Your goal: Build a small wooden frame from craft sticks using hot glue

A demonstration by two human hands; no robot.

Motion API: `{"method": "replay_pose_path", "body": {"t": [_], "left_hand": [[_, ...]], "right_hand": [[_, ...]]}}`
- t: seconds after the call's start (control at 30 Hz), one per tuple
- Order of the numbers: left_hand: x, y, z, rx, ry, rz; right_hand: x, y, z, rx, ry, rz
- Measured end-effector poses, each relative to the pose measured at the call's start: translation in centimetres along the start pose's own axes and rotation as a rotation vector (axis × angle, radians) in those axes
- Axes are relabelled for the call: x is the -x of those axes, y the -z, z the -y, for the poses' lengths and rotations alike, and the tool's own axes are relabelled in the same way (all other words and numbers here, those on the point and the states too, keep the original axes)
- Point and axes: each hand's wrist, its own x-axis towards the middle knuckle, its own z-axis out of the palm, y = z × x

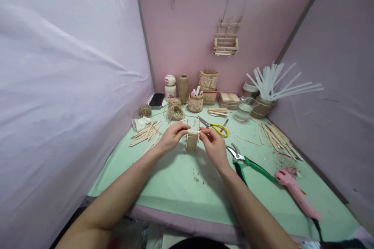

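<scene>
A small wooden stick structure (192, 141) stands on the green tabletop, in the middle of the view. Across its top lies a pale wooden stick (193, 131). My left hand (174, 136) pinches the stick's left end with thumb and fingertips. At the right end, my right hand (212, 144) has its fingers closed on the same stick, close to the structure's upper right corner. Thin upright sticks rise behind the crosspiece. The fingertips partly cover both upper corners.
Yellow-handled scissors (219, 129) lie just behind my right hand. Green-handled pruners (257, 167) and a pink glue gun (298, 194) are on the right. Loose sticks (146, 134) lie left, twine (175, 111) behind. A plastic cup (245, 109) stands back right.
</scene>
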Motion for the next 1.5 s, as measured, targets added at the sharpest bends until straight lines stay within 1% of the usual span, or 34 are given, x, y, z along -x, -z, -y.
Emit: {"method": "replay_pose_path", "body": {"t": [0.6,0.7,0.77,0.87,1.03,1.2,1.33,1.43,1.5], "left_hand": [[0.1,0.0,0.3,0.012,-0.008,0.011],[0.3,0.0,0.4,0.031,0.008,0.004],[0.6,-0.1,0.5,0.084,0.045,0.010],[1.2,-0.4,0.7,0.217,0.136,0.006],[1.6,-1.0,1.1,0.379,0.240,-0.100],[1.2,-1.4,1.2,0.432,0.271,-0.069],[1.1,-1.4,0.7,0.457,0.301,-0.074],[1.3,-1.2,0.2,0.537,0.317,-0.063],[1.4,-1.0,-0.1,0.591,0.302,-0.063]], "right_hand": [[0.1,0.0,0.2,0.004,0.012,-0.002],[0.1,-0.1,0.1,-0.004,0.008,-0.001],[0.1,-0.1,0.0,-0.014,-0.003,-0.002],[0.2,-0.3,-0.1,-0.034,-0.023,-0.001],[0.3,-0.4,-0.1,-0.086,-0.032,-0.008],[0.3,-0.3,-0.1,-0.040,-0.025,0.006],[0.4,-0.2,-0.2,-0.021,-0.009,0.018],[0.5,-0.2,-0.6,-0.038,0.003,0.013],[0.6,-0.3,-0.7,-0.059,0.020,0.002]]}}
